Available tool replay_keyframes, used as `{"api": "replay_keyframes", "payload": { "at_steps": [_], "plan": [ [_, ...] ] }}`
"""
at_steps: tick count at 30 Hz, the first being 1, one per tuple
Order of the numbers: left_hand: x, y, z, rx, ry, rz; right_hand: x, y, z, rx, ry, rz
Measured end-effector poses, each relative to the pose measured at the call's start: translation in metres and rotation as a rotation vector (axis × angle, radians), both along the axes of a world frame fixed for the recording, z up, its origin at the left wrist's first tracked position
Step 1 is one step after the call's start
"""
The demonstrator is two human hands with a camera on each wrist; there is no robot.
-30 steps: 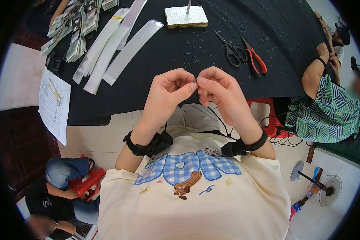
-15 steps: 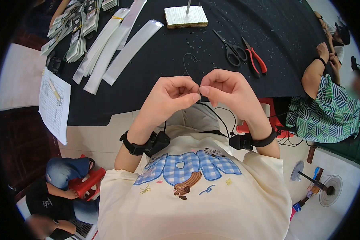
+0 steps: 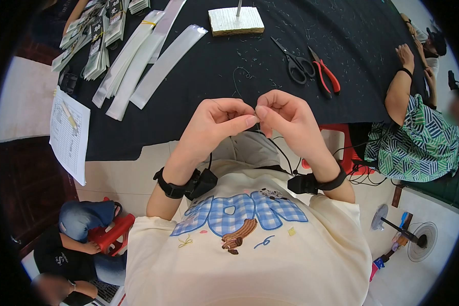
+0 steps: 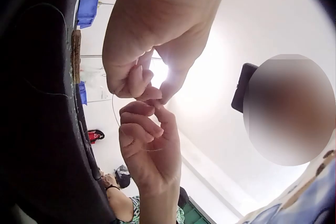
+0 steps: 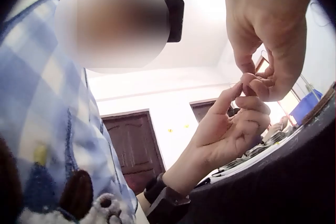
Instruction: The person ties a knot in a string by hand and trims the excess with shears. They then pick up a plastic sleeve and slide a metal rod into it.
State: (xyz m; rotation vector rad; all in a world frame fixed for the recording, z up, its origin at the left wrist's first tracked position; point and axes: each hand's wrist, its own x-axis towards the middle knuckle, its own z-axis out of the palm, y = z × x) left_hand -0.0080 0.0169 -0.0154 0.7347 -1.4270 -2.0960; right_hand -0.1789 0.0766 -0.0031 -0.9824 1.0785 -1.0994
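My left hand [image 3: 214, 125] and right hand [image 3: 289, 122] meet fingertip to fingertip in front of my body, by the table's near edge. A thin dark thread [image 3: 234, 77] runs from the fingers onto the black cloth and ends in a small curl. Thumb and index finger of each hand pinch it where the hands meet. The left wrist view shows the left hand [image 4: 152, 40] above and a fine strand [image 4: 114, 109] beside the fingertips. In the right wrist view the right hand [image 5: 275, 50] is uppermost. The pinched part is mostly hidden by the fingertips.
Scissors [image 3: 297, 66] and red-handled pliers [image 3: 324, 71] lie right of the hands. A foam block [image 3: 236, 21] with an upright rod stands behind. Long clear sleeves [image 3: 163, 71], packed bundles [image 3: 98, 51] and a written sheet [image 3: 69, 132] are at left. Thread scraps dot the cloth.
Both hands have come down a little toward my body, still fingertip to fingertip. The right hand swung outward and then slightly back in. The thread's curl stays on the cloth.
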Motion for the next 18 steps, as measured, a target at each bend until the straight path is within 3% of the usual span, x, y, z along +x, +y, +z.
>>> {"api": "replay_keyframes", "payload": {
  "at_steps": [12, 18],
  "plan": [
    [0.003, -0.002, -0.001, 0.105, 0.028, -0.074, -0.001, 0.002, 0.006, -0.031, -0.031, -0.022],
    [0.005, -0.003, 0.003, 0.082, -0.012, -0.193, -0.014, -0.001, 0.018, -0.010, 0.130, 0.158]
  ]
}}
